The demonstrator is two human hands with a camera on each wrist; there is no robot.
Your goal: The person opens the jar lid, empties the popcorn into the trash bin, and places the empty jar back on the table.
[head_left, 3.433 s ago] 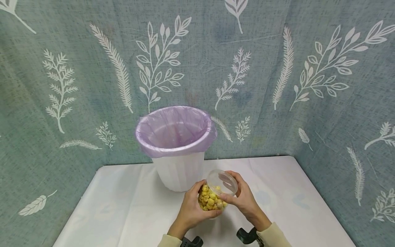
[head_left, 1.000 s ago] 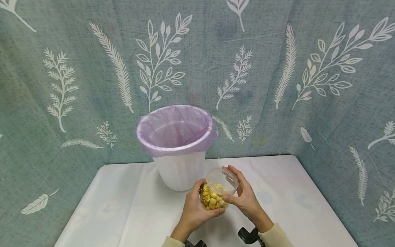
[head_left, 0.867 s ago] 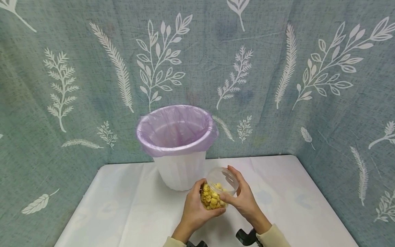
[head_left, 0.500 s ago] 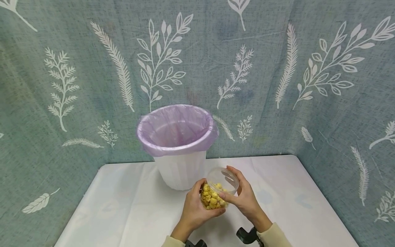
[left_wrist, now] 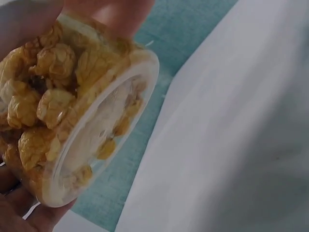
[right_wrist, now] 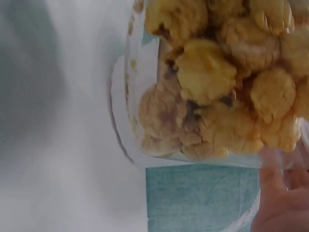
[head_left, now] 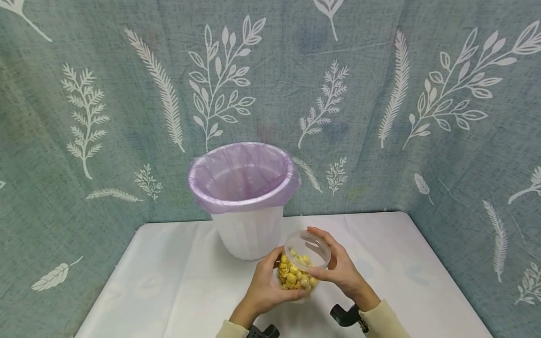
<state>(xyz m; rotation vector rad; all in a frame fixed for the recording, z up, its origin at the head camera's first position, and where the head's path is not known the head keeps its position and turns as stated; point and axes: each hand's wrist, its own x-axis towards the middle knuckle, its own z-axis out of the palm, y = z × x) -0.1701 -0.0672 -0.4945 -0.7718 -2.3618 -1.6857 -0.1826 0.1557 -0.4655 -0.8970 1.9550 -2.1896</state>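
A clear plastic jar full of yellow popcorn is tilted above the white table. My left hand grips its body, thumb along the near side and fingers on the far side. Over the jar's upper end is a round clear lid, its edge between the thumb and fingers of my right hand. In the left wrist view, the base of the jar faces the camera, with parts of my fingers around its side. Close up in the right wrist view, popcorn presses against the transparent wall.
Behind the hands stands a white bin lined with a purple bag folded over its rim. A green leaf-patterned cloth hangs behind and beside the table. Dark wrist devices sit below the hands.
Both hands, with the jar and lid, have shifted slightly right and down in the head view. Each hand keeps its hold, and the bin stands in the same place.
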